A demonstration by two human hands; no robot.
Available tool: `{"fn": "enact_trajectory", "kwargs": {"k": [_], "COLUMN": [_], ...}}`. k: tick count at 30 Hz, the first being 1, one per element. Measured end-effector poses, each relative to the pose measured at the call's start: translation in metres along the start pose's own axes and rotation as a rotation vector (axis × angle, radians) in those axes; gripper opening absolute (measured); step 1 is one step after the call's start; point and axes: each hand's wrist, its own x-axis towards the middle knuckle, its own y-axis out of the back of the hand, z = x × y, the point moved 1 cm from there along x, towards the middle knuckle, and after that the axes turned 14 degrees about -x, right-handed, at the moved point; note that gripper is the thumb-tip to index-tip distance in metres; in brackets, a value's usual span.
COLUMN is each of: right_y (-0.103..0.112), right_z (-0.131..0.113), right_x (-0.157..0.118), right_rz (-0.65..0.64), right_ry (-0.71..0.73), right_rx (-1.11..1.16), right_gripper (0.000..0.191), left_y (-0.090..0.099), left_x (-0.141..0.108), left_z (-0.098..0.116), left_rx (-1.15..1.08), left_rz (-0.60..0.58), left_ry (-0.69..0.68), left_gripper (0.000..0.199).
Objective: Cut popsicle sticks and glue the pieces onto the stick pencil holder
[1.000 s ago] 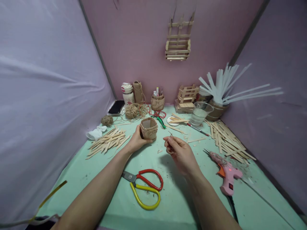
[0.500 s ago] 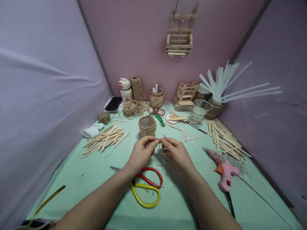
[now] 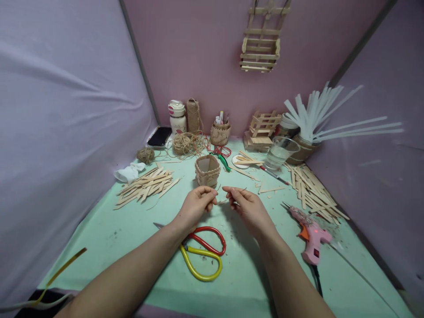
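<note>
My left hand (image 3: 199, 202) pinches thumb against fingers, and the tip of a thin brown strand of twine (image 3: 219, 187) pokes up beside them. A short gap to its right, my right hand (image 3: 247, 205) is also closed in a pinch, with a bit of twine showing at its fingers. Whether one strand joins both hands is too fine to make out. Just beyond the hands stands a small square box of craft sticks (image 3: 207, 172), braided trim around its rim. Scissors (image 3: 203, 254) with one red and one yellow handle lie under my left wrist.
A pink glue gun (image 3: 313, 234), its light on, lies at right. Wooden sticks are heaped left (image 3: 145, 187) and right (image 3: 311, 192). Behind are green-handled pliers (image 3: 224, 163), a plastic cup of water (image 3: 281, 152), tangled twine (image 3: 185, 143) and a bottle (image 3: 178, 118).
My hands, fingertips together before, are now a little apart. The whole view has shifted slightly, while the box, scissors and glue gun rest in place.
</note>
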Motion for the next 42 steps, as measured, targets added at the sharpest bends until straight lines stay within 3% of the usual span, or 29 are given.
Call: {"fn": "enact_trajectory", "kwargs": {"k": [6, 11, 16, 19, 23, 28, 33, 36, 42], "right_y": [0.000, -0.007, -0.013, -0.014, -0.014, -0.013, -0.013, -0.014, -0.014], "right_z": [-0.006, -0.013, -0.013, -0.012, -0.014, -0.014, -0.014, -0.013, -0.013], "right_x": [-0.002, -0.006, -0.008, -0.008, -0.010, -0.013, -0.012, -0.011, -0.007], "right_rz": [-0.019, -0.024, -0.031, 0.018, 0.036, 0.010, 0.009, 0.011, 0.089], "right_ry": [-0.007, -0.013, 0.045, 0.087, 0.107, 0.114, 0.089, 0.089, 0.072], "right_rx": [-0.064, -0.100, -0.159, -0.295, -0.470, -0.552, -0.483, -0.345, -0.093], "right_gripper": [0.040, 0.053, 0.056, 0.059, 0.065, 0.072, 0.072, 0.065, 0.031], "left_y": [-0.001, -0.004, 0.000, 0.002, 0.002, 0.002, -0.001, -0.002, 0.002], "left_x": [0.000, -0.003, -0.001, 0.001, 0.000, -0.003, -0.004, -0.003, -0.002], "left_z": [-0.002, -0.005, -0.009, -0.009, -0.006, -0.002, 0.003, 0.004, 0.003], "left_rx": [0.025, -0.003, -0.144, -0.168, -0.052, 0.164, 0.271, 0.245, 0.280], "left_rz": [0.008, -0.020, -0.115, -0.105, -0.065, -0.125, -0.216, -0.129, 0.004], "left_ry": [-0.047, -0.049, 0.107, 0.165, 0.141, 0.044, -0.031, -0.118, -0.255], "left_gripper": [0.024, 0.025, 0.025, 0.025, 0.024, 0.019, 0.020, 0.019, 0.019]}}
